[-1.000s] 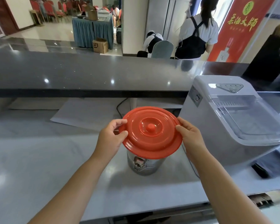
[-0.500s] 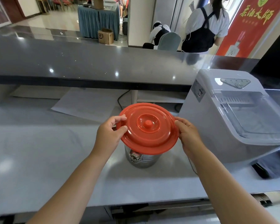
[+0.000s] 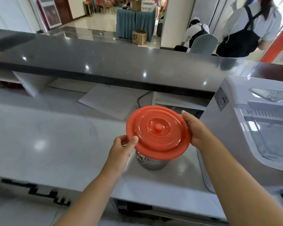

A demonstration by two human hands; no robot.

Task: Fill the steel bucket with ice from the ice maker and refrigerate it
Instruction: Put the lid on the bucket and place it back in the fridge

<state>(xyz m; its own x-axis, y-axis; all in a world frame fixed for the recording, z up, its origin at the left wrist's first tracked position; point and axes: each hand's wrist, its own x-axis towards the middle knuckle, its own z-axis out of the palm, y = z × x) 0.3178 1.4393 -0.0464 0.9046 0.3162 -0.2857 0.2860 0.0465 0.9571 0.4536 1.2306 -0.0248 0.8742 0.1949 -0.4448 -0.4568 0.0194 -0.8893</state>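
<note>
A round red lid (image 3: 158, 132) with a small centre knob hangs tilted above the steel bucket (image 3: 151, 163), which stands on the grey counter and is mostly hidden under it. My left hand (image 3: 122, 148) pinches the lid's near-left rim with thumb on top. My right hand (image 3: 195, 128) grips the right rim. The white ice maker (image 3: 255, 132) stands right of the bucket, its clear cover down.
The grey counter (image 3: 55, 144) stretches to the left. A raised dark bar top (image 3: 104, 62) runs behind it. A paper sheet (image 3: 111, 101) and a black cable (image 3: 140, 98) lie behind the bucket. People stand beyond the bar at the right.
The lid has lifted off the bucket and tilted toward me, with both hands still on its rim. The camera has swung left.
</note>
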